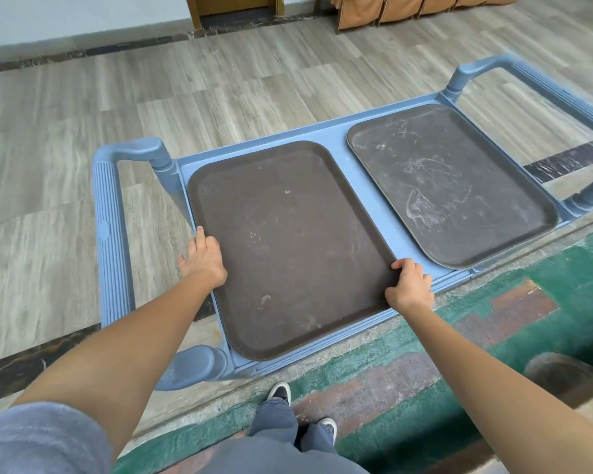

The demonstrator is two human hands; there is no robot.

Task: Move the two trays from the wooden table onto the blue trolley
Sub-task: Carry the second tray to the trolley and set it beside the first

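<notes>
- Two dark brown trays lie side by side on the top shelf of a blue trolley, which runs from the lower left to the upper right of the frame.
- The near tray fills the centre of the frame; the far tray, scuffed with pale marks, sits at the upper right, a strip of blue shelf showing between them.
- The person's left hand grips the near tray's left edge, thumb on the rim; the fingers are hidden beneath it.
- The right hand is clamped on the same tray's right edge, near its lower right corner.
- A ribbed trolley handle stands at the left of the frame.
- A green and red carpet covers the lower right, the person's shoes at the bottom centre.
</notes>
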